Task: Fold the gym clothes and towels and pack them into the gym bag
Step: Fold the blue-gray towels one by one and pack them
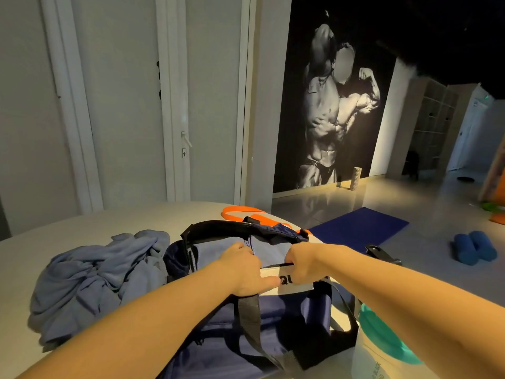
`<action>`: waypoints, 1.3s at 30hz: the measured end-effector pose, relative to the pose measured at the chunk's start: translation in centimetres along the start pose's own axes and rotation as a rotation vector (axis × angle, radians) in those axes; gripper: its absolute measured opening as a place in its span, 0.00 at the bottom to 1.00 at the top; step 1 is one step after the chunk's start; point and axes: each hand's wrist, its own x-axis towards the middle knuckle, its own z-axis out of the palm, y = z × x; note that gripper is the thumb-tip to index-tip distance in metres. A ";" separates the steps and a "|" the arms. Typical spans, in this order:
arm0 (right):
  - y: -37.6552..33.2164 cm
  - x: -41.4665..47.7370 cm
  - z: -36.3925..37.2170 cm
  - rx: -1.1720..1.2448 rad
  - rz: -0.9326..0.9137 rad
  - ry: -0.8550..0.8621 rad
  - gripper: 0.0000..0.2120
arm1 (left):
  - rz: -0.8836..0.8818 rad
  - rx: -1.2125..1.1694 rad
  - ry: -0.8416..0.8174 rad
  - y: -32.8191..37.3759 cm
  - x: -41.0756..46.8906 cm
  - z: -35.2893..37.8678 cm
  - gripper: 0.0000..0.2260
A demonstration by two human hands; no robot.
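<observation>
A navy gym bag (273, 318) with black straps stands open on the table in front of me. Folded light blue cloth (218, 250) lies inside its opening. My left hand (243, 269) rests on the near rim of the bag, its fingers reaching into the opening. My right hand (303, 265) grips the bag's near edge by a white label with black letters. A crumpled pile of blue-grey clothes and towels (101, 277) lies on the table, left of the bag.
The pale table (54, 242) curves away ahead. An orange strap (240, 213) lies behind the bag. A white tub with a teal lid (382, 346) stands at the right. On the floor are a blue mat (360, 228) and blue dumbbells (475, 248).
</observation>
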 end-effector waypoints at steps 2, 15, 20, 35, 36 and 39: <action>-0.1 0.0 0.5 0.005 -0.007 -0.015 0.20 | 0.001 0.036 0.032 0.2 0.0 -0.2 0.35; 0.8 -0.5 0.6 0.125 -0.093 0.507 0.04 | -0.114 -0.722 0.098 0.4 -1.5 -1.8 0.16; -2.2 -2.0 -1.0 0.237 -0.123 0.553 0.14 | -0.178 -0.503 0.347 1.0 -4.2 -2.0 0.19; -31.0 -0.8 0.3 0.334 -0.466 0.563 0.05 | -0.793 -0.346 0.473 -17.6 -29.1 7.7 0.08; -32.5 0.0 0.3 0.326 -0.438 0.569 0.06 | -0.821 -0.389 0.486 -19.0 -29.6 8.5 0.08; -36.0 2.1 0.0 0.266 -0.387 0.537 0.12 | -0.884 -0.547 0.516 -22.4 -29.2 10.0 0.10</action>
